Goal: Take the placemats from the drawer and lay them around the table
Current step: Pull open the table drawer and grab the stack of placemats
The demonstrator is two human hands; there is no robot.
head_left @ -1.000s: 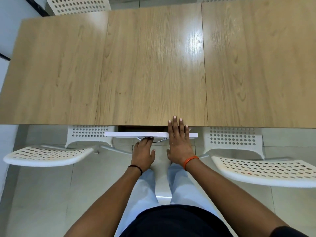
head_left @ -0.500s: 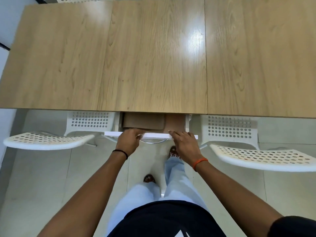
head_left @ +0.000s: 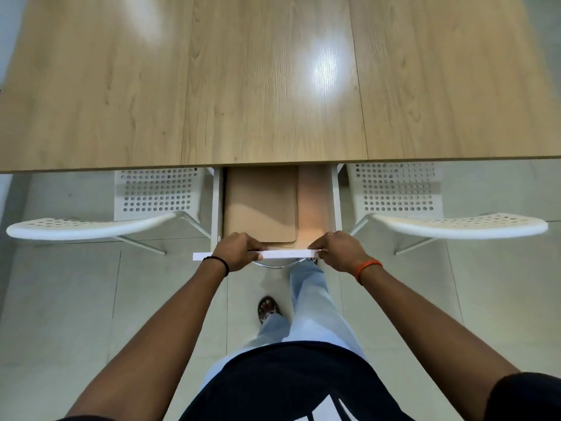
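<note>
Two hands: our left hand (head_left: 235,249) and right hand (head_left: 340,249) both curl over the white front panel (head_left: 285,254) of the drawer (head_left: 216,205), gripping its top edge.
Placemats: we see a tan stack of placemats (head_left: 259,205) lying flat in the drawer, toward its 9 o'clock side, with the bare drawer floor showing toward 3 o'clock; how many are in the stack we cannot tell.
Drawer: it stands pulled out from under the near edge of the desk (head_left: 273,86), at 6 o'clock of the desk top; its far part is hidden under the desk.
Stage: we judge the drawer opened and the placemats not yet lifted; none lies on the desk.
Risk, overpull: if we draw the panel further, the drawer may leave its runners and drop, since we cannot see any stop.
Risk, snag: the far end of the stack sits under the desk edge, so lifting it straight up could catch or bend it; sliding it toward us first looks safer.
Risk, slip: a one-handed grab could fan a loose stack onto the floor (head_left: 60,299).
Around: a white perforated chair (head_left: 100,226) stands at 9 o'clock of the drawer and another chair (head_left: 455,226) at 3 o'clock, both close beside it.
In the way: the chairs narrow our path round the desk; a curved metal handle (head_left: 277,265) hangs just under the panel.
</note>
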